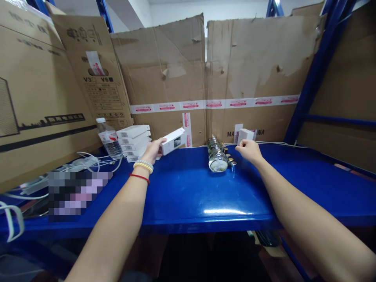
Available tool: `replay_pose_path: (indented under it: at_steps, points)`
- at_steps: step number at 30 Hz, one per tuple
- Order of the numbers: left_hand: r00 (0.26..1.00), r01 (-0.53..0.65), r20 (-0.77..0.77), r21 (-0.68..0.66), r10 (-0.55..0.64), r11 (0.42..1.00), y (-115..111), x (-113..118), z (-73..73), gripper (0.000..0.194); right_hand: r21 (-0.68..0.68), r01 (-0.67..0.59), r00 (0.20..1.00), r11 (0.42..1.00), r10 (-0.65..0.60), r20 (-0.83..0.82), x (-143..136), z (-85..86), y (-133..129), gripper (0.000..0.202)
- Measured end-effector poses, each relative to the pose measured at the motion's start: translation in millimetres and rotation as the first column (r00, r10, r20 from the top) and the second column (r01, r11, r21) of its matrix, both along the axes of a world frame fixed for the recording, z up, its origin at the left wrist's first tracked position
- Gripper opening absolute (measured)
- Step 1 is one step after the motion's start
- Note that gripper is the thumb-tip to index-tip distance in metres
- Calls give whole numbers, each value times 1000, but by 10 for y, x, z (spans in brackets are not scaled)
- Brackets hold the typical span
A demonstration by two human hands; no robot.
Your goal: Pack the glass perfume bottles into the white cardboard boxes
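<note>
In my left hand (154,150) is a slim white carton (172,143), tilted up to the right, with a small dark picture on its side. My right hand (249,150) is closed at the lower edge of a second white box (246,134); its fingertips are partly hidden. Between the hands a row of clear glass bottles (217,164), which look like perfume bottles, runs back across the blue shelf (182,196). Several gold and silver caps (230,161) stand along the right side of that row.
White cartons (133,141) are stacked left of my left hand, beside a plastic water bottle (109,137). White cables (91,160) and a pixelated item (79,196) lie at the left. Tall cardboard (164,78) closes the back; a blue post (317,70) rises at right.
</note>
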State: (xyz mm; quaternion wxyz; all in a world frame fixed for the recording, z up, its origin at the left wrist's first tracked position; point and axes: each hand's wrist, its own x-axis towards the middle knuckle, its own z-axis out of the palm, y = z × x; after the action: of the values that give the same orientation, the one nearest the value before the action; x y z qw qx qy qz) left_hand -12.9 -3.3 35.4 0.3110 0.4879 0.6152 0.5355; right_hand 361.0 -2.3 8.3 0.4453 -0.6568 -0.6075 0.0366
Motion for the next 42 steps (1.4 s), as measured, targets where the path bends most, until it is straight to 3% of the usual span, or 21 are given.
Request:
replay_pose_path:
  at_steps: [2, 3, 5, 12, 42]
  points:
    - [939, 302, 211, -121, -273, 946, -51, 45, 18, 36, -4, -2, 1000, 1000, 2, -8, -6, 1, -7, 22]
    - [900, 398, 270, -184, -343, 899, -75, 66, 16, 35, -6, -5, 1000, 1000, 4, -12, -10, 3, -12, 22]
    - [870, 471, 308, -291, -385, 832, -113, 101, 2, 33, -9, -8, 1000, 1000, 8, -15, -19, 8, -22, 21]
    - [892, 442, 287, -389, -349, 808, -128, 135, -26, 26, -34, -50, 999, 998, 50, 5, -43, 19, -46, 20]
    - [923, 384, 173, -437, -343, 814, -30, 60, -64, 38, -86, -131, 988, 988, 137, 68, -77, 13, -48, 20]
